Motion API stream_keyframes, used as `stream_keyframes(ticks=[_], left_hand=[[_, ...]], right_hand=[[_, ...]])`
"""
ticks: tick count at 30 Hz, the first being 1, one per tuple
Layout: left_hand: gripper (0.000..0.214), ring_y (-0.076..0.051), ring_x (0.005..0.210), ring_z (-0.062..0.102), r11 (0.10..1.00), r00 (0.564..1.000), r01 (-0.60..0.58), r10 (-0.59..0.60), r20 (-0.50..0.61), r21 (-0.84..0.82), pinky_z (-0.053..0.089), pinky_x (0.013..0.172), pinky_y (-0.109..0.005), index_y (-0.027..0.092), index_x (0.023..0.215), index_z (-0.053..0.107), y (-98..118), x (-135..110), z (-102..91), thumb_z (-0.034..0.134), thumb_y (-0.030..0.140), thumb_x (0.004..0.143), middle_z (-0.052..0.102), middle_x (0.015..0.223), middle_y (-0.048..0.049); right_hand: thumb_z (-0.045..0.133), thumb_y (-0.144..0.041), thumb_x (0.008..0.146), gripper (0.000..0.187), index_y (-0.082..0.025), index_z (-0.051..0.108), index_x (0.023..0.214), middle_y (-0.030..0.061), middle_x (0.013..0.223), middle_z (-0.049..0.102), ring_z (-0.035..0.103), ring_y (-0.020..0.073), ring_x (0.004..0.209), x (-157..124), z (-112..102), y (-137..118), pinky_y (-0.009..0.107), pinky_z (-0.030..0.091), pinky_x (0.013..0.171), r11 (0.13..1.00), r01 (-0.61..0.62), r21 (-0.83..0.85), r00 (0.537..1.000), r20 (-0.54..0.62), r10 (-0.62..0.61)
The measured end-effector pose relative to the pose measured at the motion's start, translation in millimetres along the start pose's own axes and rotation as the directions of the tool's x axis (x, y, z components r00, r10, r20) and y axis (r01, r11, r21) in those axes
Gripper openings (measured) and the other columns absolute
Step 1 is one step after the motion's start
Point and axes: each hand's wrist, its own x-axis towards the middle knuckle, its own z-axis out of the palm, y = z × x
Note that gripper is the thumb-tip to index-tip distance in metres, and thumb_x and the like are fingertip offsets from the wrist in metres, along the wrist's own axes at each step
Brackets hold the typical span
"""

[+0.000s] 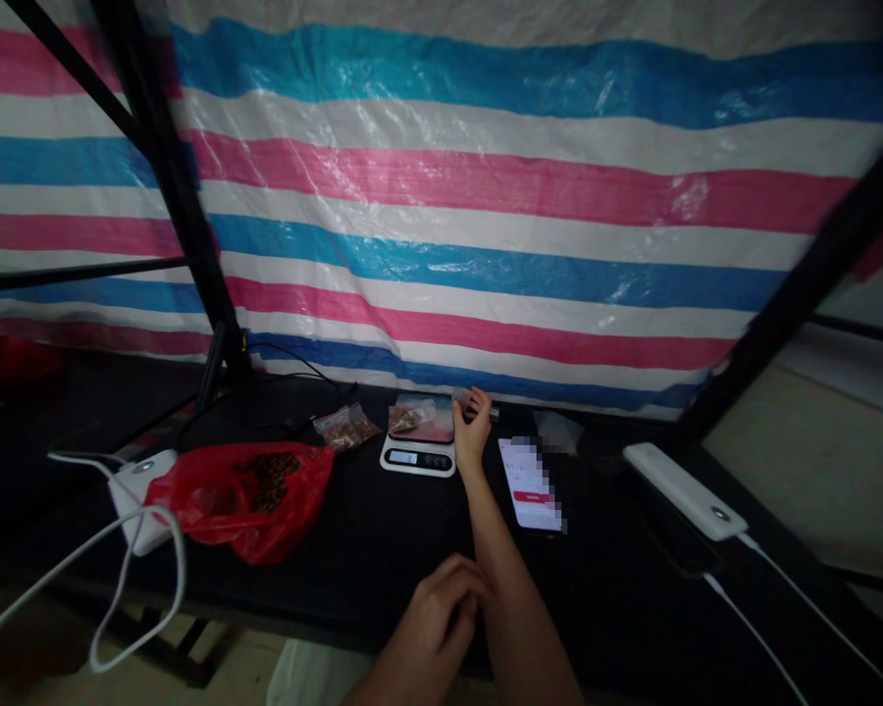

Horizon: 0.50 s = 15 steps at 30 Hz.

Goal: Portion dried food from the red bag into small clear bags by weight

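Observation:
Just right of the kitchen scale (417, 459), my right hand (473, 431) reaches forward with bent fingers. It pinches what looks like a small clear plastic bag (461, 397); its contents cannot be made out. A zip bag of brown bits (410, 417) lies on the scale's plate, whose display is lit. Beside the scale, to the left, rests another filled zip bag (345, 428). My left hand (445, 608) is nearer me, its fingers curled in against my right forearm, with nothing visible in them.
An open red plastic bag (286, 525) with dark brown pieces lies left, against a white box with a cable (143, 490). To the right are a lit phone (530, 485), clear bags (557, 429) and a white power bank (684, 490). Black frame poles (183, 206) flank striped sheeting (471, 176).

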Motion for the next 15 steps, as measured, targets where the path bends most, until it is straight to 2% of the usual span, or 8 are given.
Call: stream_keyframes(ticks=[2,4,6,8,11,13,14,15], left_hand=[[0.032,-0.017,0.114,0.043,0.999,0.999,0.030,-0.029,-0.022,0.018,0.035,0.098,-0.032,0.022,0.112,0.052,-4.0,1.6,-1.6,0.035,0.017,0.085,0.047,0.122,-0.0065],[0.042,-0.018,0.125,0.030,0.996,0.997,0.076,-0.075,-0.024,0.046,0.024,0.106,-0.035,0.024,0.126,0.039,-9.7,3.2,-0.7,0.036,0.019,0.085,0.032,0.137,-0.0050],[0.051,-0.018,0.129,0.022,0.992,0.994,0.099,-0.102,0.033,0.083,0.020,0.108,-0.036,0.026,0.133,0.027,-10.6,2.7,0.3,0.038,0.020,0.084,0.021,0.142,-0.0030],[0.055,-0.018,0.129,0.022,0.988,0.990,0.075,-0.090,0.109,0.133,0.022,0.107,-0.035,0.027,0.135,0.023,-1.9,0.3,-2.7,0.041,0.021,0.083,0.019,0.143,-0.0021],[0.048,-0.018,0.123,0.034,0.984,0.967,-0.044,-0.001,0.255,0.171,0.029,0.103,-0.032,0.028,0.129,0.037,21.9,1.6,-19.2,0.044,0.020,0.081,0.036,0.136,-0.0019],[0.035,-0.015,0.111,0.048,0.980,0.922,-0.157,0.100,0.375,0.123,0.036,0.096,-0.028,0.027,0.116,0.052,30.3,11.7,-36.9,0.044,0.019,0.083,0.053,0.120,-0.0016],[0.031,-0.014,0.105,0.052,0.976,0.907,-0.197,0.145,0.395,0.097,0.039,0.093,-0.026,0.026,0.110,0.057,28.7,20.1,-46.8,0.042,0.019,0.084,0.057,0.113,-0.0018],[0.028,-0.015,0.103,0.052,0.971,0.922,-0.220,0.175,0.344,0.096,0.040,0.092,-0.027,0.025,0.106,0.059,22.8,30.5,-57.2,0.041,0.021,0.085,0.058,0.110,-0.0025]], right_hand=[[0.056,-0.028,0.071,0.042,-0.018,0.044,0.110,0.0094,0.103,0.057,0.056,0.0165,0.087,-0.5,0.5,-0.4,0.028,0.044,0.068,1.000,0.010,-0.003,1.000,0.005,-0.010],[0.056,-0.027,0.071,0.042,-0.018,0.044,0.110,0.0094,0.104,0.057,0.056,0.0164,0.087,-0.7,0.4,0.3,0.027,0.044,0.068,1.000,0.009,-0.007,1.000,0.004,-0.009],[0.056,-0.027,0.071,0.042,-0.018,0.044,0.110,0.0091,0.103,0.057,0.056,0.0161,0.086,-0.3,-0.2,2.0,0.027,0.043,0.068,1.000,-0.006,-0.004,1.000,0.004,0.006],[0.056,-0.027,0.070,0.042,-0.019,0.044,0.110,0.0086,0.103,0.057,0.056,0.0158,0.086,0.7,-1.1,4.2,0.027,0.043,0.068,0.999,-0.031,0.009,0.999,0.004,0.031],[0.056,-0.027,0.070,0.042,-0.019,0.044,0.109,0.0083,0.103,0.057,0.057,0.0159,0.087,2.0,-1.6,6.3,0.027,0.043,0.068,0.996,-0.075,0.044,0.997,-0.007,0.076],[0.056,-0.028,0.070,0.042,-0.019,0.044,0.109,0.0084,0.103,0.058,0.057,0.0161,0.087,2.0,-0.8,6.3,0.028,0.044,0.069,0.994,-0.092,0.063,0.996,-0.006,0.093],[0.057,-0.028,0.069,0.042,-0.019,0.044,0.108,0.0085,0.104,0.057,0.057,0.0163,0.087,1.6,-0.2,6.3,0.028,0.044,0.070,0.993,-0.096,0.072,0.995,-0.001,0.096],[0.058,-0.028,0.069,0.043,-0.019,0.044,0.108,0.0085,0.104,0.057,0.057,0.0164,0.088,1.2,0.6,6.3,0.029,0.044,0.071,0.991,-0.100,0.086,0.995,0.003,0.100]])
